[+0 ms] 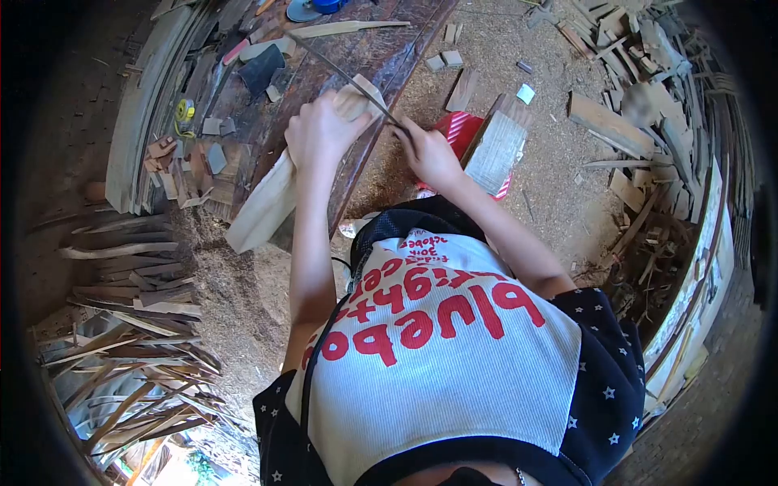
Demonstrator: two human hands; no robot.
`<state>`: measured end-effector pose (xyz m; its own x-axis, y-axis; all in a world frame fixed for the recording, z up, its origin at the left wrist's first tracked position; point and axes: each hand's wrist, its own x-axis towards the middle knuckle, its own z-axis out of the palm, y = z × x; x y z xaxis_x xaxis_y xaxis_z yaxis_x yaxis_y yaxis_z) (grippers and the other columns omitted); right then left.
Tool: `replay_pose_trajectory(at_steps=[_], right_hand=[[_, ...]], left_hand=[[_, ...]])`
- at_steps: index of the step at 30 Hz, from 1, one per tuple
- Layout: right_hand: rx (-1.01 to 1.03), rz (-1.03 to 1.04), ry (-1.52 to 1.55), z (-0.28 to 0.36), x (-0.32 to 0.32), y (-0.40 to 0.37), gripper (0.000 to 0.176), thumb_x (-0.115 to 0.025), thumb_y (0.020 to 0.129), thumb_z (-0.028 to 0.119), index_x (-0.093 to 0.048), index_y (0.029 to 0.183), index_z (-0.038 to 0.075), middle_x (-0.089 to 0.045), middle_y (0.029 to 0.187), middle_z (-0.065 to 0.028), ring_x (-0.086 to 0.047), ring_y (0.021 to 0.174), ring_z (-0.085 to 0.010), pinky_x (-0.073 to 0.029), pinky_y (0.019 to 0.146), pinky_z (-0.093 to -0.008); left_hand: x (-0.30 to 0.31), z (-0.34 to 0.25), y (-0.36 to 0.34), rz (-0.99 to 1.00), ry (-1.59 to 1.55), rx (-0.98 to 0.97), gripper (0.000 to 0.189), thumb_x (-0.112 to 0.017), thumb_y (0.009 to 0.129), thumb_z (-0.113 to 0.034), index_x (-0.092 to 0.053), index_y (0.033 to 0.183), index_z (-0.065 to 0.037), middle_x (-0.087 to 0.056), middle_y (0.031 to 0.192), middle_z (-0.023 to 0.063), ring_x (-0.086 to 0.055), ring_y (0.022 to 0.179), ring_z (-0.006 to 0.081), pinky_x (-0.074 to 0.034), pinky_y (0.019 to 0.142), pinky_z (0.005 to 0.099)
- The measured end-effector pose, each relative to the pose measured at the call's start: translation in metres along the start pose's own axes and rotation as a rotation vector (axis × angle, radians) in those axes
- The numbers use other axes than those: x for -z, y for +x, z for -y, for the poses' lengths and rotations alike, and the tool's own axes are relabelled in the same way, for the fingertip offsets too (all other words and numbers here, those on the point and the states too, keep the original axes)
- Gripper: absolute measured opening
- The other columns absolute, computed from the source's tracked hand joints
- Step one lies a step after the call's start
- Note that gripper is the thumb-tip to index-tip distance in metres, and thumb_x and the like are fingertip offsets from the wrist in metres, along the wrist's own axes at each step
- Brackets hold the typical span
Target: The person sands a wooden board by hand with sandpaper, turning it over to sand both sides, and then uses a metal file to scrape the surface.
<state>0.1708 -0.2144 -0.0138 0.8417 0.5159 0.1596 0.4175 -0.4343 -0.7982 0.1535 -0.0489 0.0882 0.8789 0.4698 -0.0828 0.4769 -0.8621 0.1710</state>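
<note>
My left hand [320, 134] is closed over a pale, shaped piece of wood [267, 202], pressing it on the dark workbench [377, 61]. One end of the wood comes out past my fingers, and its wide end reaches toward the bench's near left edge. In my right hand [429, 154] is the near end of a long, thin, dark file [336, 71]. The file slants up and left across the wood's far end, just beyond my left fingers. Its handle is hidden in my fist.
A yellow tape measure [185, 112], a dark block [262, 67] and small offcuts lie on the bench's left. A curved wood strip [348, 28] lies at its far side. Right of me, a wooden block [497, 150] rests over red-striped material [460, 130]. Scrap wood [640, 105] is heaped farther right.
</note>
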Motion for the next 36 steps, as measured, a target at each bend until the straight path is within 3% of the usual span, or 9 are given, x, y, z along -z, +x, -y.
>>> replay_pose_trajectory(at_steps=[8,12,13,16,24,28,29,34,36], right_hand=[[-0.104,0.059,-0.064,-0.030,0.003,-0.038,0.019,-0.052,0.094,0.023,-0.051,0.103,0.007,-0.059,0.066,-0.0255,-0.059,0.065,-0.0447,-0.047,0.057,-0.0541],[-0.069,0.027,-0.032,-0.013,0.009,-0.026,0.021,-0.052,0.094,0.024,-0.053,0.105,0.006,-0.059,0.068,-0.0267,-0.060,0.066,-0.0447,-0.047,0.059,-0.0539],[-0.048,0.029,0.026,0.000,0.009,-0.012,0.022,-0.053,0.094,0.019,-0.054,0.104,0.000,-0.057,0.069,-0.0281,-0.059,0.069,-0.0444,-0.044,0.057,-0.0513],[0.020,-0.068,0.040,0.018,-0.001,0.019,0.021,-0.053,0.094,0.018,-0.054,0.104,0.001,-0.057,0.067,-0.0284,-0.058,0.068,-0.0448,-0.044,0.057,-0.0513],[0.001,0.016,-0.085,-0.043,-0.010,-0.026,0.021,-0.053,0.093,0.023,-0.053,0.104,0.005,-0.057,0.061,-0.0246,-0.060,0.060,-0.0423,-0.048,0.055,-0.0525],[0.023,-0.025,0.030,-0.011,-0.013,-0.004,0.022,-0.052,0.093,0.023,-0.054,0.106,0.005,-0.058,0.063,-0.0249,-0.060,0.061,-0.0427,-0.048,0.056,-0.0522],[0.039,-0.058,0.067,-0.002,-0.011,0.007,0.018,-0.054,0.093,0.015,-0.054,0.105,0.001,-0.058,0.070,-0.0268,-0.057,0.065,-0.0444,-0.044,0.055,-0.0491],[0.018,-0.049,0.004,-0.007,-0.013,0.005,0.020,-0.054,0.092,0.014,-0.054,0.108,0.001,-0.058,0.071,-0.0275,-0.057,0.066,-0.0453,-0.045,0.057,-0.0493],[-0.006,-0.008,0.006,-0.038,-0.018,-0.024,0.026,-0.053,0.093,0.025,-0.055,0.110,0.005,-0.058,0.064,-0.0262,-0.060,0.064,-0.0445,-0.047,0.058,-0.0531]], left_hand=[[-0.005,0.003,0.005,-0.111,0.003,-0.012,0.056,-0.072,0.065,-0.052,-0.067,0.099,-0.009,-0.068,0.091,0.0199,-0.067,0.086,0.0355,-0.054,0.075,0.0436],[-0.005,0.001,0.001,-0.068,-0.030,-0.034,0.054,-0.073,0.065,-0.051,-0.067,0.100,-0.009,-0.068,0.090,0.0196,-0.067,0.086,0.0356,-0.054,0.075,0.0437],[-0.005,-0.002,-0.001,-0.066,-0.027,-0.035,0.054,-0.073,0.065,-0.051,-0.067,0.100,-0.009,-0.068,0.090,0.0196,-0.067,0.086,0.0356,-0.054,0.075,0.0437],[-0.006,-0.004,-0.006,-0.020,-0.024,-0.060,0.061,-0.072,0.064,-0.058,-0.067,0.103,-0.012,-0.068,0.091,0.0208,-0.065,0.088,0.0384,-0.053,0.076,0.0449],[-0.006,0.002,-0.001,-0.057,-0.029,-0.062,0.056,-0.073,0.064,-0.052,-0.068,0.100,-0.009,-0.068,0.089,0.0196,-0.067,0.085,0.0362,-0.054,0.074,0.0436],[-0.007,0.003,0.004,-0.038,-0.024,-0.025,0.061,-0.071,0.063,-0.058,-0.068,0.103,-0.013,-0.068,0.092,0.0192,-0.066,0.089,0.0365,-0.053,0.077,0.0438],[-0.004,0.001,0.000,-0.025,-0.023,-0.045,0.060,-0.071,0.064,-0.058,-0.068,0.104,-0.013,-0.068,0.092,0.0190,-0.066,0.089,0.0367,-0.053,0.077,0.0439],[-0.005,0.002,0.000,-0.031,-0.034,-0.065,0.054,-0.071,0.066,-0.055,-0.068,0.101,-0.013,-0.068,0.090,0.0187,-0.067,0.087,0.0358,-0.054,0.076,0.0434],[-0.002,0.008,0.008,-0.094,-0.043,-0.027,0.055,-0.070,0.066,-0.055,-0.068,0.101,-0.012,-0.068,0.090,0.0188,-0.067,0.086,0.0363,-0.054,0.076,0.0438]])
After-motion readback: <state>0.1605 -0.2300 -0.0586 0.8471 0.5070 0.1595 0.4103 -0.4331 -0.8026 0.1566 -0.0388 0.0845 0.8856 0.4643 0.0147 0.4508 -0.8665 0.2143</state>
